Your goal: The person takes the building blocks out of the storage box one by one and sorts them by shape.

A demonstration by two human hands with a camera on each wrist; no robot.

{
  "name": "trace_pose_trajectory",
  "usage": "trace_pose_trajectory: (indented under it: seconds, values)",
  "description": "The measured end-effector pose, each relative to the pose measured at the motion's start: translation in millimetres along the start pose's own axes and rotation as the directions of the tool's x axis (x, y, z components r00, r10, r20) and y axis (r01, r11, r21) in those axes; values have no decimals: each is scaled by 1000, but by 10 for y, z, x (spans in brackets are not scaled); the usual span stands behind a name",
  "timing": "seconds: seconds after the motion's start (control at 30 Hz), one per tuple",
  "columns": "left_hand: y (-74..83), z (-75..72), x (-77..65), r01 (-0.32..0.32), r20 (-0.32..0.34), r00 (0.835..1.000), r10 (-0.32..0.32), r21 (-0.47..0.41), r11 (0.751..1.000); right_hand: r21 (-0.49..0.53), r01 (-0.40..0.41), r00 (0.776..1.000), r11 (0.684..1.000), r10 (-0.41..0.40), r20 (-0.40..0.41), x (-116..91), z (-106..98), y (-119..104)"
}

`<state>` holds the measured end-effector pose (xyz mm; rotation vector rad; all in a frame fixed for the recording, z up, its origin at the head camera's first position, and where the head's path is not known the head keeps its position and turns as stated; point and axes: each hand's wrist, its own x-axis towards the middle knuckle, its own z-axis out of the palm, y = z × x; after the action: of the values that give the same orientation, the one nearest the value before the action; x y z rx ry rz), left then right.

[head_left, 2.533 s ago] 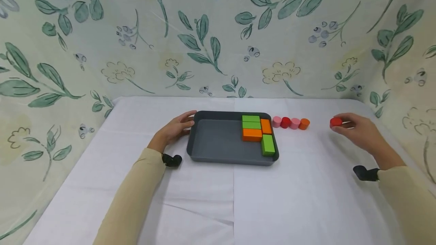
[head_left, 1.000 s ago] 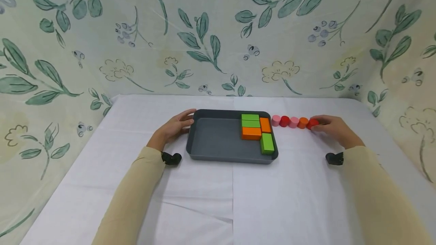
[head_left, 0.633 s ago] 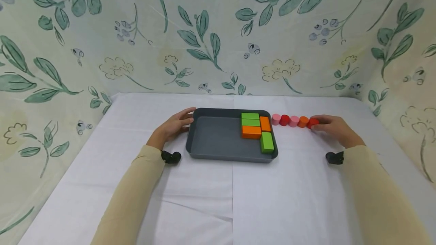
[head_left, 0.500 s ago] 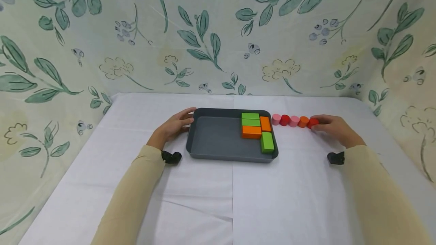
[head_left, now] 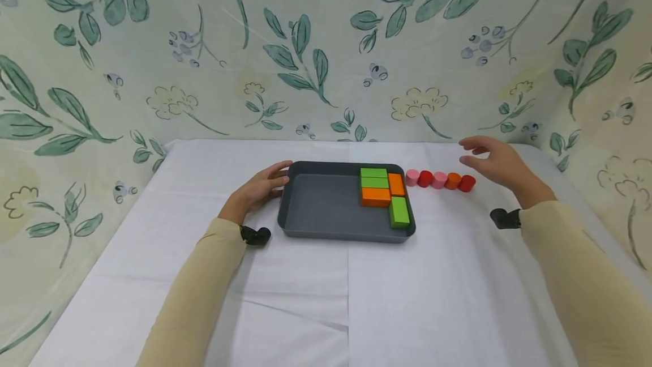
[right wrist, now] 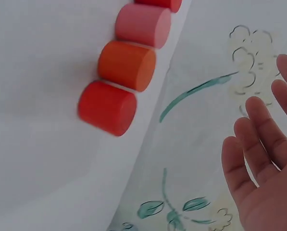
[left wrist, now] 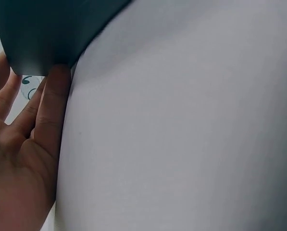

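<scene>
My left hand (head_left: 258, 190) rests against the left side of a dark grey tray (head_left: 326, 208), its fingers fairly straight along the wall; the left wrist view shows the fingertips at the tray's corner. Above the right end of a row of small cylinders hovers my right hand (head_left: 494, 163), fingers spread and holding nothing. Nearest to it is a red cylinder (head_left: 466, 183), seen close up in the right wrist view beside an orange cylinder (right wrist: 127, 66) and a pink cylinder (right wrist: 143, 25). Another red cylinder (head_left: 425, 179) and a pink cylinder (head_left: 412, 178) reach to the tray.
Green blocks (head_left: 399, 212) and orange blocks (head_left: 376, 197) stand packed in the tray's right part. A white cloth (head_left: 305, 299) covers the table. Behind it hangs a curtain (head_left: 326, 118) with a leaf and flower print.
My right hand brought the red cylinder leftward to the end of the row, let go of it and rose away. The left hand stayed at the tray.
</scene>
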<state>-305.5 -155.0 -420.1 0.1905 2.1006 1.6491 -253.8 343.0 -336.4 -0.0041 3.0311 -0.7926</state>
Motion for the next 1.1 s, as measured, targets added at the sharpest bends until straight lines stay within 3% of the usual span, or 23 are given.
trace_pose_trajectory:
  seconds: [0.2,0.4,0.67,0.9,1.1]
  values:
    - [-24,-6,6,-4,-4,1000,4,-3,1000,-42,155,986,987,-157,-46,-53,45,-513]
    - [-25,-5,9,-4,-11,1000,4,1,1000,-70,326,945,943,-325,26,-114,127,-883]
    - [-23,-5,15,-12,-8,1000,12,-10,1000,-76,387,911,919,-368,185,-110,343,-1123]
    - [-19,-3,9,-9,-7,1000,9,-15,1000,-82,450,871,889,-417,261,-117,493,-1250]
    - [-31,-2,16,-8,-9,1000,8,-16,1000,-74,410,877,909,-371,306,-145,581,-1278]
